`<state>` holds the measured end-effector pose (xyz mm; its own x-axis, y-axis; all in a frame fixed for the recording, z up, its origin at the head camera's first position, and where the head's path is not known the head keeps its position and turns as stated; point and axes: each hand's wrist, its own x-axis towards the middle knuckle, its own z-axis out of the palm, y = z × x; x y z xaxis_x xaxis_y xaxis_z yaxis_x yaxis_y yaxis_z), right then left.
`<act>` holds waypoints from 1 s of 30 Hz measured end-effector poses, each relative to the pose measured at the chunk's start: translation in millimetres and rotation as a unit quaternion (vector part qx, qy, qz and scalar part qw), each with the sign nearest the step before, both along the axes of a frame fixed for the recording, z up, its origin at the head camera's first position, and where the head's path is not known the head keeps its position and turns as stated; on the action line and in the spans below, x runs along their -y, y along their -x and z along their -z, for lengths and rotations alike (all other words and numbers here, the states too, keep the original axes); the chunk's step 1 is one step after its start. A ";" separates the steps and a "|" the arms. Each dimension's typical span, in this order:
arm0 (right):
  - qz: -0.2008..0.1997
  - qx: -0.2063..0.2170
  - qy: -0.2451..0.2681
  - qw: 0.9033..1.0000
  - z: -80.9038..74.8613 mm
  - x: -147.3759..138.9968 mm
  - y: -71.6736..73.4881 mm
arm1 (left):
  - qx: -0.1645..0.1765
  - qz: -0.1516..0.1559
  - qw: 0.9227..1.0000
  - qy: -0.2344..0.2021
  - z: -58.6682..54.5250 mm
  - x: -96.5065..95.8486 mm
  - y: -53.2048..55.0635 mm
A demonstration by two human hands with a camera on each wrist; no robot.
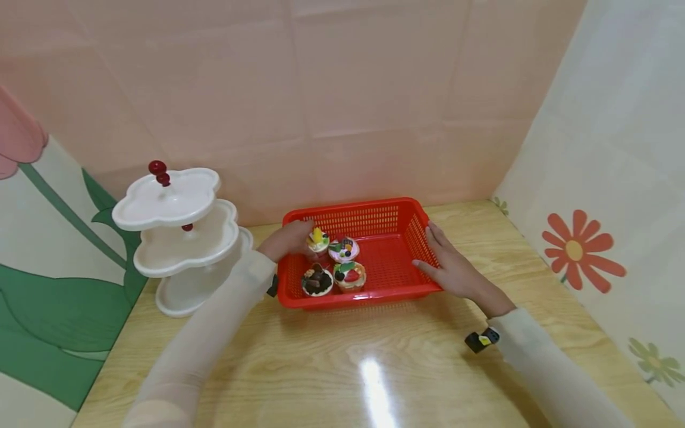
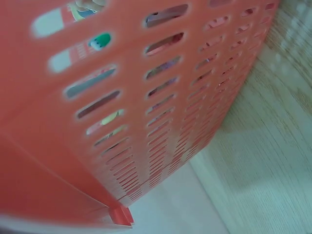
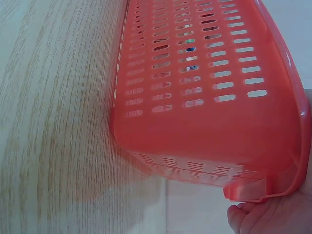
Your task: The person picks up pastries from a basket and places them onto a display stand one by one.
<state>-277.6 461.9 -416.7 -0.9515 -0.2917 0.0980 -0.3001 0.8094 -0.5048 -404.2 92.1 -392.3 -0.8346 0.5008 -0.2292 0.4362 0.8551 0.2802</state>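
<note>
A red plastic basket (image 1: 385, 293) with slotted walls stands on the table and holds several toy cupcakes at its left end. My left hand (image 1: 291, 239) reaches over its left rim and holds the cupcake with yellow fruit (image 1: 319, 239) from the left side; some fingers are hidden. Close by sit a pink cupcake (image 1: 344, 249), a dark chocolate one (image 1: 317, 281) and a strawberry-topped one (image 1: 350, 276). At the right end, my right hand (image 1: 452, 267) grips the rim, thumb over the inside. In the right wrist view its fingertips (image 3: 239, 217) curl at the rim.
Left of the basket is a white three-tier stand (image 1: 184, 244) with red knobs, close to my left forearm. The wooden table (image 1: 321, 362) meets a pink backdrop (image 1: 374, 119) behind and a floral wall covering (image 1: 605, 196) on the right.
</note>
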 end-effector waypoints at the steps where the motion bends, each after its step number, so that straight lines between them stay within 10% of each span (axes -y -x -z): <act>1: 0.001 -0.001 0.002 1.000 0.2 -0.2 -0.1 | 0.000 0.001 1.000 0.000 0.0 -0.4 0.3; 30: 0.002 -0.003 0.018 1.000 3.1 -0.7 0.6 | -0.021 0.042 0.999 0.019 1.5 2.0 0.2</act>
<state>-278.2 462.6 -419.8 -0.9521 -0.2833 0.1147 -0.2998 0.7927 -0.5308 -404.4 90.1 -393.8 -0.7991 0.5614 -0.2150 0.5181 0.8245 0.2276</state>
